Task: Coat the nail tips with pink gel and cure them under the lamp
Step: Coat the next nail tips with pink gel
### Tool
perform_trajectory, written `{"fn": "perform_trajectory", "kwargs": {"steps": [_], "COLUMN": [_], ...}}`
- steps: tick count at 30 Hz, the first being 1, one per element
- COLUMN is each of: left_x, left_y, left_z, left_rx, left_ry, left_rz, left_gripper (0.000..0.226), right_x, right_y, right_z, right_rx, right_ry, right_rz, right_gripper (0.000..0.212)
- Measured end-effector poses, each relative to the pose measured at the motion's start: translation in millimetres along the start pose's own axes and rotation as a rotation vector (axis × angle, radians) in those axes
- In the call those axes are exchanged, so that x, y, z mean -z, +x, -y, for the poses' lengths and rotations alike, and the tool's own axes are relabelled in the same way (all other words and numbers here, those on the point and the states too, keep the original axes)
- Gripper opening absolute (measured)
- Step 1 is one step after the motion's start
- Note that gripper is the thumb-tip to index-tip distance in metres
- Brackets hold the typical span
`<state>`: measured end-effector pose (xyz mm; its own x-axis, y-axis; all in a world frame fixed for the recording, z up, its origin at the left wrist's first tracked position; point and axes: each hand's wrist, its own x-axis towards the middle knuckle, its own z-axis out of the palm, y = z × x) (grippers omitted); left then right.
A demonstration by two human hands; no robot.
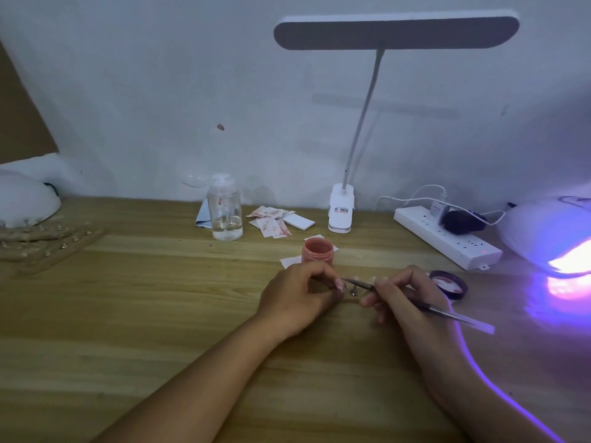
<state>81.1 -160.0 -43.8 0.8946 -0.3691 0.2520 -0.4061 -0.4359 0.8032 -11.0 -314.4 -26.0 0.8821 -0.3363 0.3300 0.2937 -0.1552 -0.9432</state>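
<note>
Just before the jar [318,251], the left hand [297,298] pinches a tip [339,284]. The right hand [406,298] grips a brush [431,310], its bristles at that tip.

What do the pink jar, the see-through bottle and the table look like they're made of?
Pink jar: probably plastic, with opaque, matte walls. Bottle: clear plastic or glass, I cannot tell which; it is glossy and the liquid shows through it. Table: wood or a wood-look laminate, with grain lines and a dull sheen.
</note>
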Motion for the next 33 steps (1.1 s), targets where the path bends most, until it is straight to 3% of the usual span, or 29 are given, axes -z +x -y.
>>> {"fn": "perform_trajectory", "kwargs": {"steps": [7,13,17,22,29,33], "left_x": [0.9,1.3,0.3,0.8,1.9,2.1], "left_y": [-1.7,-1.7,-0.8,-2.1,-2.3,-2.1], "left_z": [-2.1,-4.3,-3.8,-4.2,-3.2,-2.9], "left_rx": [0.007,0.033,0.035,0.034,0.02,0.019], "left_ry": [0.004,-0.013,-0.011,0.005,0.015,0.023], "left_rz": [-0.002,0.004,-0.008,-0.011,-0.005,-0.014], "left_gripper": [0.006,0.006,0.014,0.022,0.02,0.015], "right_x": [-0.6,1.5,-3.0,-20.4,-45.7,-43.2], "right_y": [-0.3,-5.3,11.2,67.2,92.4,87.8], "right_z": [1.1,19.7,39.6,51.4,32.3,34.6], "right_rx": [-0.007,0.115,-0.036,-0.129,-0.115,-0.105], "right_ry": [-0.035,-0.025,0.002,-0.274,-0.697,-0.637], "right_rz": [0.001,-0.031,0.025,0.094,0.186,0.127], "right_gripper": [0.022,0.006,0.009,0.006,0.04,0.021]}}
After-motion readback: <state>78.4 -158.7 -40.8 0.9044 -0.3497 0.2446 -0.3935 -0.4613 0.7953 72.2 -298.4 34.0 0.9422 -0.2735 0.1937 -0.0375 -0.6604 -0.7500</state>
